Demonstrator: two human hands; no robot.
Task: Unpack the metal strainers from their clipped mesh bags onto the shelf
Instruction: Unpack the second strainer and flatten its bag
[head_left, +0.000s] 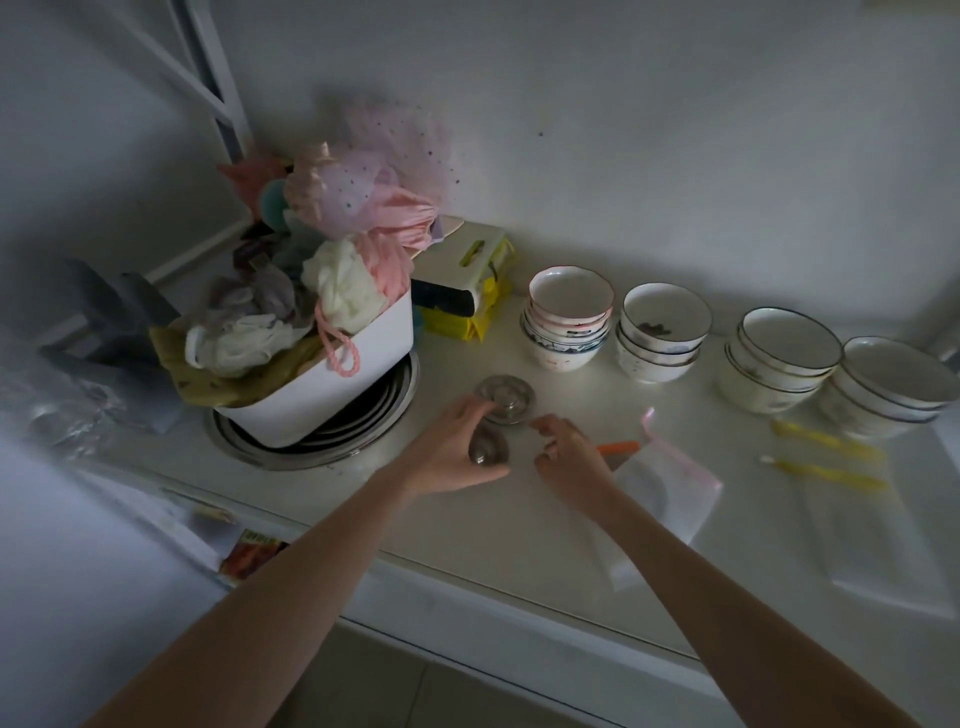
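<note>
Dim shot, matte white shelf (519, 519) running across mid frame. Centre of frame: left hand (457, 447) curls its fingers round a small domed, shiny metal strainer (487, 451), thumb underneath, fingertips also touching the rim of a second strainer (506, 399) just above it, a flat round steel disc with embossed pattern lying on the shelf. Right hand (571, 457) sits just right of them, fingers loosely curled, thumb and forefinger nearly pinched but can't tell if anything is between them.

Under and right of the right hand: translucent mesh bag (670, 493), pink-edged, lying flat, with an orange clip (618, 447) at its upper left edge. Further right, two yellow stick-like items (826, 457), blurred.

Left of centre: smooth white plastic tub (332, 384) standing on ringed steel discs (322, 441), overfilled with crumpled fabric (311, 291), cream, grey, olive, pink satin, dotted tulle, plus a pink twisted cord.

Behind it a yellow and white box (472, 280), print unreadable.

Upper right: four stacks of glazed ceramic bowls (569, 317), first pink-rimmed, rest dark-rimmed; contents of lower bowls can't be told
</note>
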